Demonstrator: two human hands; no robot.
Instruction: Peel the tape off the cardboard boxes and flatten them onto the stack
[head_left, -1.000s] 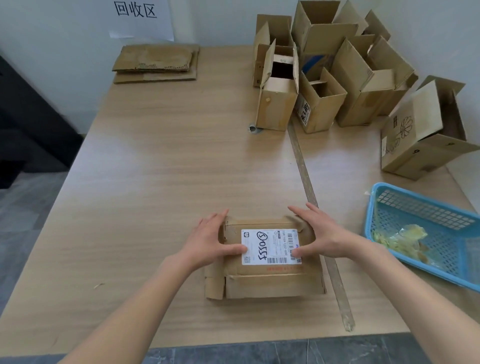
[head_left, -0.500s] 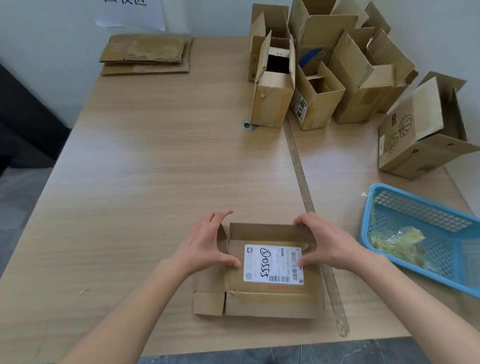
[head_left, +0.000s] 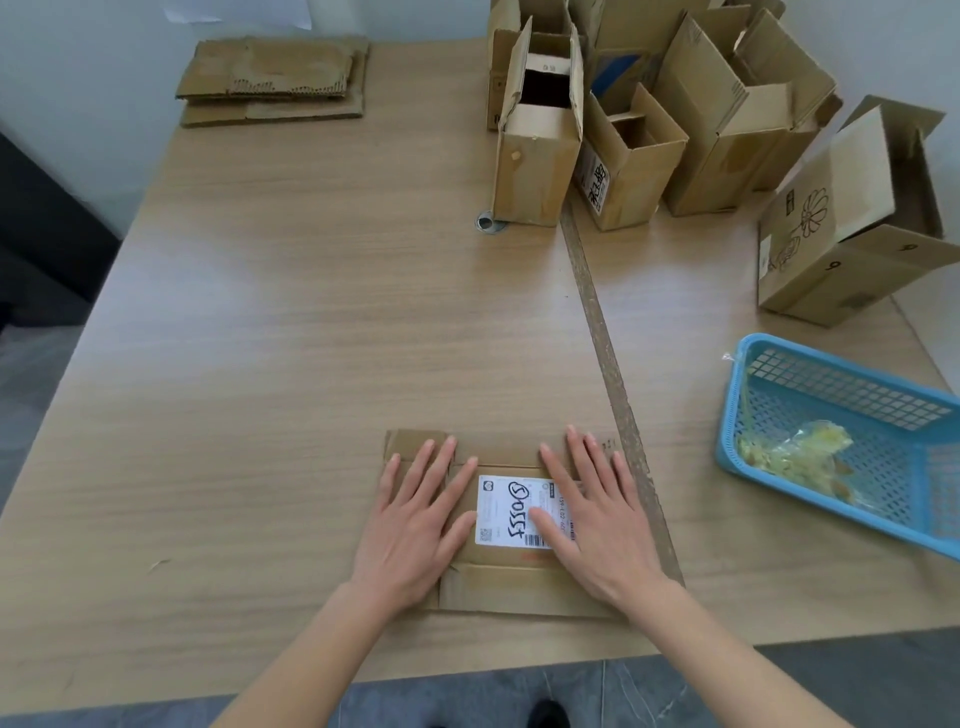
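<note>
A flattened cardboard box (head_left: 511, 587) with a white shipping label (head_left: 511, 512) lies near the table's front edge. My left hand (head_left: 418, 525) presses flat on its left part, fingers straight and spread. My right hand (head_left: 597, 514) presses flat on its right part and covers the label's right edge. A stack of flattened cardboard (head_left: 275, 78) sits at the table's far left corner. Several open upright boxes (head_left: 540, 156) stand at the far right.
A blue plastic basket (head_left: 831, 389) holding crumpled tape sits at the right edge. A large open box with a flower print (head_left: 852, 234) lies beyond it. A strip of brown tape (head_left: 613, 364) runs along the table seam. A small metal ring (head_left: 485, 223) lies by the boxes.
The box has gone from half-folded to flat. Both hands moved from gripping its sides to pressing down with straight fingers on top.
</note>
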